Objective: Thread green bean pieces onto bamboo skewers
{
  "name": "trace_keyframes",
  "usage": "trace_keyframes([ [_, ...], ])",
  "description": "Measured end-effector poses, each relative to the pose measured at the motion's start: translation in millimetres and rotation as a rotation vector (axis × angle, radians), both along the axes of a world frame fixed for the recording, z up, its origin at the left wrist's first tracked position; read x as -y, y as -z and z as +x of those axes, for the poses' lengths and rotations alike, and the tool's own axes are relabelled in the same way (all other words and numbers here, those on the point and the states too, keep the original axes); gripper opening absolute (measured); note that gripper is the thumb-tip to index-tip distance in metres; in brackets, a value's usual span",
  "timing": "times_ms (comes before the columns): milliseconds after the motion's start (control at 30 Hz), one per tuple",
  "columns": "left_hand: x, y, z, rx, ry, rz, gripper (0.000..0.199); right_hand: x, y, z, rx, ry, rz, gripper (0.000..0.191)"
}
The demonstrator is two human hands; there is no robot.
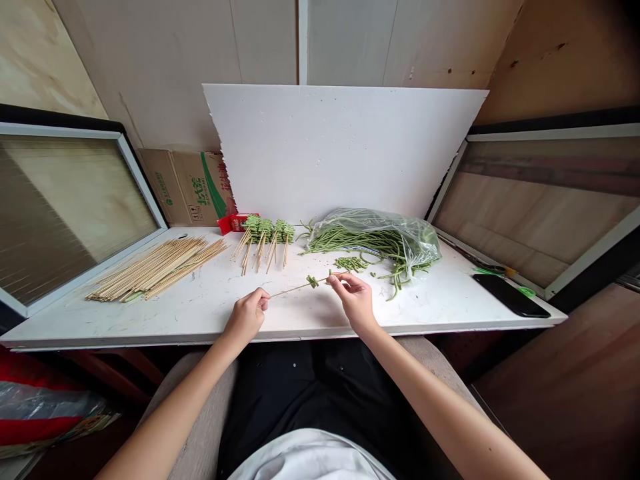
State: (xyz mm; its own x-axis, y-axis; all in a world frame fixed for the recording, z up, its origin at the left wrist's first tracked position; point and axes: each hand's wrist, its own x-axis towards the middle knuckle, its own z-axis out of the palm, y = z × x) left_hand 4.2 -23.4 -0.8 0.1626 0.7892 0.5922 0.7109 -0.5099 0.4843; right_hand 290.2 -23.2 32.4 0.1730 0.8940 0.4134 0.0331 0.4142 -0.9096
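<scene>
My left hand is closed around the near end of a thin wooden skewer, which slants up to the right above the white table. Toward its far end the skewer carries a few short green bean pieces. There my right hand pinches another bean piece at the skewer, thumb and fingers together. A small pile of cut bean pieces lies just beyond my right hand. Behind it, long green beans spill from a clear plastic bag.
Filled bean skewers lie stacked at the back, by a red packet. Many bare skewers are heaped on the left. A black phone rests near the right edge. A white board and a cardboard box stand behind.
</scene>
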Motion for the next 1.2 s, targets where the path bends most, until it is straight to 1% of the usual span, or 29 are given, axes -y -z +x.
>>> trace_keyframes([
  [133, -1, 0.3, 1, 0.029, -0.016, -0.007, 0.025, -2, 0.8, 1, -0.053, -0.004, 0.017, 0.030],
  [233, -1, 1.3, 1, 0.041, -0.021, -0.012, 0.023, -4, 1.1, 4, -0.071, -0.012, 0.015, 0.031],
  [433, -2, 0.0, 1, 0.028, -0.024, -0.021, 0.022, -3, 0.6, 4, -0.050, -0.033, 0.012, 0.029],
  [733, -2, 0.6, 1, 0.018, -0.017, -0.036, 0.022, 0, 11.1, -5, -0.008, -0.069, 0.006, 0.024],
  [900, -3, 1.9, 0, 0.034, -0.011, -0.048, 0.021, 0, 10.8, -6, -0.005, -0.076, 0.030, 0.024],
  [1200, -4, 4.3, 0, 0.040, -0.010, -0.040, 0.027, -3, 11.4, -7, 0.031, -0.090, 0.043, 0.023],
])
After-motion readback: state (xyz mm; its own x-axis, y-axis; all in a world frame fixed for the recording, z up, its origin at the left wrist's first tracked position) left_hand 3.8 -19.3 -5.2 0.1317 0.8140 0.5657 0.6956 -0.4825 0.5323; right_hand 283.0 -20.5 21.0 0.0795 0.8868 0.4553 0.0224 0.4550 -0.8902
